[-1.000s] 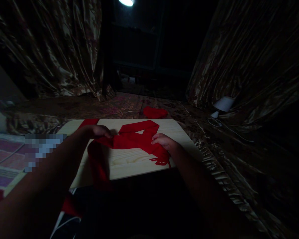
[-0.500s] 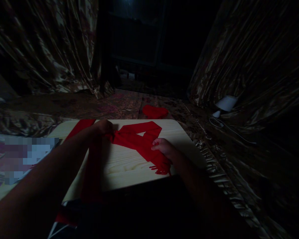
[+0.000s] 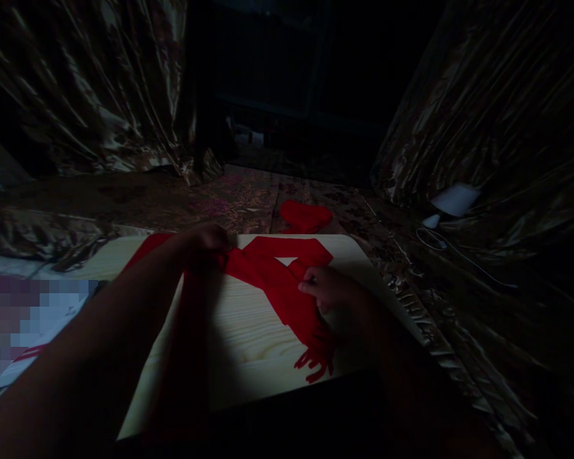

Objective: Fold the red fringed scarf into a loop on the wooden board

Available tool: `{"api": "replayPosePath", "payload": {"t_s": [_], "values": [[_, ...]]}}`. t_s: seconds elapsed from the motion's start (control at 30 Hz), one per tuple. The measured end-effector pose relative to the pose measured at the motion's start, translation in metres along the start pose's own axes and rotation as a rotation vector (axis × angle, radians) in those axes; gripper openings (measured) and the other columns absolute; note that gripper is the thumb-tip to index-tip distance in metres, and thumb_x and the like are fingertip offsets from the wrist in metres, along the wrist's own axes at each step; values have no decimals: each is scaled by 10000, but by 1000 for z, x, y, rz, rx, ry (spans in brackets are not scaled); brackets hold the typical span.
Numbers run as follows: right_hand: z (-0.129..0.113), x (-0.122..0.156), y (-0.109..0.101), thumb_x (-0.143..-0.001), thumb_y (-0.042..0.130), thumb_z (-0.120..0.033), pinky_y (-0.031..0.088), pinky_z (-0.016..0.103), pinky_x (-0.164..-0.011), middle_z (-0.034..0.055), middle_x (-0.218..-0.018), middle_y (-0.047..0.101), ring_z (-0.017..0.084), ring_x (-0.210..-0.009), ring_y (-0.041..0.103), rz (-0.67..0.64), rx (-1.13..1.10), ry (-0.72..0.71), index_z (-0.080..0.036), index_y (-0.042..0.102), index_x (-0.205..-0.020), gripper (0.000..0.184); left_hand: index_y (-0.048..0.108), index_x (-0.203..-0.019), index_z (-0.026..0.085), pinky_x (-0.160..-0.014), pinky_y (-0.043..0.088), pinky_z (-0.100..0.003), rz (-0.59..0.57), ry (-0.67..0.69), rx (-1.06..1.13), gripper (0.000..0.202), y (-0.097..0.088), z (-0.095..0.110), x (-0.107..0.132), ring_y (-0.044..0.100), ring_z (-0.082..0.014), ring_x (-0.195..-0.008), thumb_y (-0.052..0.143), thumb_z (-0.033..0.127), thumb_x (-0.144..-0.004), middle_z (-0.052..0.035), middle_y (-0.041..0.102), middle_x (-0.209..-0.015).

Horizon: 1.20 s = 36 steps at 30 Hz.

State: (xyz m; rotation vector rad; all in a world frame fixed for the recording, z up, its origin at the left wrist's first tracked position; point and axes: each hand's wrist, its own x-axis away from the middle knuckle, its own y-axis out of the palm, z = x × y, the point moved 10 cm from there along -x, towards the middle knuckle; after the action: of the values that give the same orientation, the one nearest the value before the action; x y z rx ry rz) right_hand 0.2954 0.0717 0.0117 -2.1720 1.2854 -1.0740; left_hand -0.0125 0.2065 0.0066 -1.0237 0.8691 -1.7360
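On the pale wooden table [image 3: 243, 347], a red scarf [image 3: 287, 296] lies between two hands, with its loose end pointing back to the person. The left hand [image 3: 210, 241] has its fingers closed on the scarf near the far left side, though it is dark there and each finger is hard to see. The right hand [image 3: 326, 287] pinches the scarf between thumb and fingers, just above the fringe [image 3: 316, 364].

The long red strip [image 3: 191, 350] under the left hand hangs toward the near edge. Its weight could pull the scarf off the table if the left fingers let go. A hard tug from the right hand could spoil the folded loop, because the cloth only lies flat there with nothing to pin it. The thin fringe could get tangled or caught under a fold. The dim light could also hide a twist.

The scarf looks soft, thin and floppy. It bends at sharp corners around a small gap, where wood shows through. The fringe is like fat red strings. The table looks hard and smooth, with wavy lines and round corners. Past it sits a puffy red lump [image 3: 306, 215]. Shiny curtains [image 3: 138, 127] hang in deep folds.
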Motion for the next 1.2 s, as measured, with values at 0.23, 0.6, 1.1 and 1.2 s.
{"api": "replayPosePath", "payload": {"t_s": [0.23,0.6,1.1,1.2], "values": [[-144,-32,8,-935,558,-487,468,345,-803,122,-1015,723,260,-937,672,392,494,-402,-200,677,-942,310,769,-918,177,-776,503,-258,27,-24,179,414,6,-19,2,665,-219,-892,656,485,-665,-45,765,-937],[-163,-93,42,-944,487,-233,502,427,-864,227,-1116,689,340,-1055,672,390,602,-292,-120,646,-1139,275,744,-820,199,-784,470,-224,-47,129,152,264,9,-3,-4,638,-175,-842,624,384,-675,-4,744,-841],[-159,-66,77,-941,506,-533,500,390,-839,101,-1147,654,275,-1042,633,349,599,-450,-232,580,-1162,381,774,-783,157,-743,450,-249,-102,64,34,291,-2,3,-28,605,-192,-800,715,406,-646,-60,748,-843],[-154,-71,79,-919,521,-536,505,393,-827,94,-1132,649,273,-1023,637,359,587,-449,-236,577,-1170,395,742,-695,148,-667,471,-273,-252,-52,128,369,8,-18,-13,584,-190,-689,758,501,-591,-73,716,-741]]}}
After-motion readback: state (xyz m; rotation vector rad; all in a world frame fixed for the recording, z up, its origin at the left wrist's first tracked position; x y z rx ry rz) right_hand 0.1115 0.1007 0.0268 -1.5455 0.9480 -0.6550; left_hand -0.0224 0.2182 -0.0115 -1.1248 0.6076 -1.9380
